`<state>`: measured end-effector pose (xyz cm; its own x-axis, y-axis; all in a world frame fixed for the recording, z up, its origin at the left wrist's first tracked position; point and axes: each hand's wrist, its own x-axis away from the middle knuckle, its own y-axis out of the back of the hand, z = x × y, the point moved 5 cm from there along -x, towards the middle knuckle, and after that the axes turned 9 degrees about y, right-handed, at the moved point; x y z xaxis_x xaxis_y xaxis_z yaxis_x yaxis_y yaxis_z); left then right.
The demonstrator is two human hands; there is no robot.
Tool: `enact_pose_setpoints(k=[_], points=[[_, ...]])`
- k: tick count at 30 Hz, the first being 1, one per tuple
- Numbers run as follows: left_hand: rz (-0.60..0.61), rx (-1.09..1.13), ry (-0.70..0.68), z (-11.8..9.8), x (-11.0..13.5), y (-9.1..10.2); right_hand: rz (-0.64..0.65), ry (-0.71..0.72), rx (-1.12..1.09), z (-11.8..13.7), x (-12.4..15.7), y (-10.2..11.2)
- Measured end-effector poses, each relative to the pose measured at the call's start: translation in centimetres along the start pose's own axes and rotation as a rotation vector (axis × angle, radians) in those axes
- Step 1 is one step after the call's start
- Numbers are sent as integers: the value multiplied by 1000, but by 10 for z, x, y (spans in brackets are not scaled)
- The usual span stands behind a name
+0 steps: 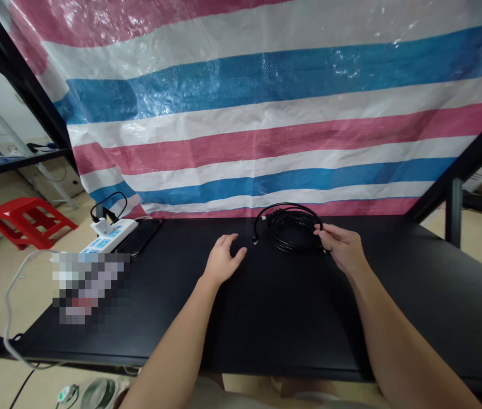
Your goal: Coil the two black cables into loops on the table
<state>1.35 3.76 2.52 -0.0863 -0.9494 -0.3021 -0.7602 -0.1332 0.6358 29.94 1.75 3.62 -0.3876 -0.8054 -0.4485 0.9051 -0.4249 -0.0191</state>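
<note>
A coiled black cable (289, 227) lies on the black table (266, 318) near its far edge, in front of a striped tarp. My right hand (340, 245) pinches the right side of the coil with thumb and fingers. My left hand (223, 259) rests on the table just left of the coil, fingers loosely spread and holding nothing. A loose cable end (256, 238) hangs at the coil's left side, close to my left fingertips.
A white power strip (107, 237) with a plugged black lead and a dark phone (138, 237) lie at the table's left end. A white cord (11, 295) loops off the left edge. A red stool (28, 220) stands on the floor at left. A black frame post (454, 210) rises at right.
</note>
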Motion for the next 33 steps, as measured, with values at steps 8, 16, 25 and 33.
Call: enact_pose_setpoints(k=[8, 16, 25, 33], points=[[165, 117, 44, -8, 2, -26, 389, -142, -323, 14, 10, -18], [114, 514, 223, -4, -3, -23, 455, -180, -381, 15, 14, -26], [-25, 1389, 620, 18, -13, 19, -419, -134, 6, -23, -12, 53], [-131, 1602, 658, 29, -9, 44, -127, 29, 717, -51, -20, 35]])
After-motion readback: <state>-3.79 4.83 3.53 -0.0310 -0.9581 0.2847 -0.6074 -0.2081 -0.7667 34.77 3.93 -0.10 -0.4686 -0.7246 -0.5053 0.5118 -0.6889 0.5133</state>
